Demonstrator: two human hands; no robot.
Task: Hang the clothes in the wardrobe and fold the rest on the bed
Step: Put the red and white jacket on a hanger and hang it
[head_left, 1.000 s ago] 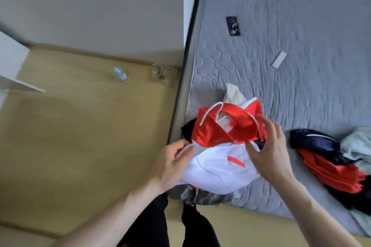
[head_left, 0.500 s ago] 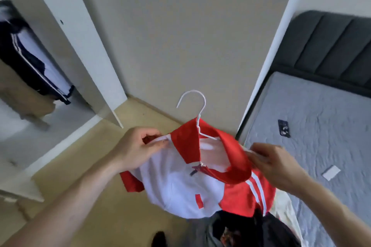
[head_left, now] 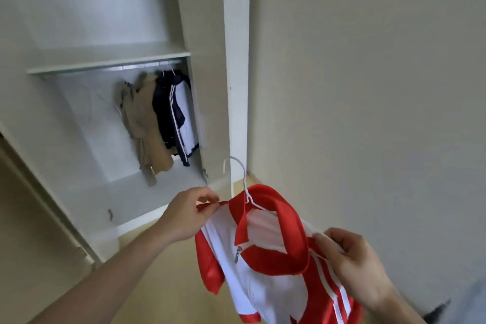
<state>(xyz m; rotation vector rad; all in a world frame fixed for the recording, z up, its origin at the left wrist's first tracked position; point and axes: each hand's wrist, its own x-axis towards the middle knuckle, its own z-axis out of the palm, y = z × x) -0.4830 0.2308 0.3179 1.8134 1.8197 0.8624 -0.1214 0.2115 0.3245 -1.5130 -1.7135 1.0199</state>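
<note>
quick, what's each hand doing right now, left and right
Left hand: pinching one shoulder of the red and white jacket.
Right hand: gripping the jacket's other shoulder, which is on the white hanger.

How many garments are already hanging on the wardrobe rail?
2 visible: a beige coat on the left and a navy-and-white jacket right of it, touching. More may hide between them.

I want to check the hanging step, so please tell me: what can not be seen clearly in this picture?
- Head view: the hanger's shoulders are hidden inside the jacket; only hook and neck show.
- The jacket's hem is cut off by the bottom edge.
- The rail is blurred and half hidden under the shelf.
- The hung clothes overlap, so their number is unclear.
- The left hand and right hand cover the jacket's shoulder seams.
</note>
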